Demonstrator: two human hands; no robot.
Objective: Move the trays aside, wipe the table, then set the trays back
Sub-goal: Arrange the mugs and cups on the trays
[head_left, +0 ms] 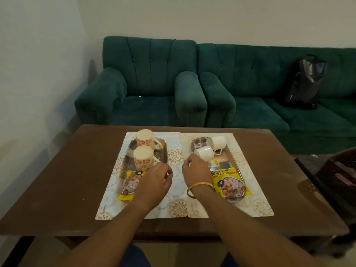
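Trays of shiny steel, two of them, sit side by side at the centre of the frame, each on its own pale floral placemat on the brown wooden table (57, 182).

Nearest the camera, two bare forearms reach up from the bottom edge. The left hand (154, 180) rests at the right edge of the left steel tray (133, 160), its fingers (168, 174) curled loosely inward; whether they grip the rim I cannot tell. The right hand (196, 170), with a gold bangle (199, 188) on its wrist, lies at the left edge of the right steel tray (231, 166), fingers bent down at the rim, and their hold is hidden.

At the near end of the left tray lies a yellow snack packet (129, 185), partly under the left hand. A larger yellow soya chunks packet (229, 182) lies at the near end of the right tray.

Further back, the left tray carries two cream mugs with red flower print (144, 151), both upside down. The right tray carries two plain white cups (210, 149), tipped on their sides and touching.

Beyond the table stand a dark green tufted armchair (146, 81) and a matching green sofa (260, 97), with a black bag (306, 81) leaning on the sofa in the upper right. A dark brown plastic chair (333, 170) shows at the right edge.
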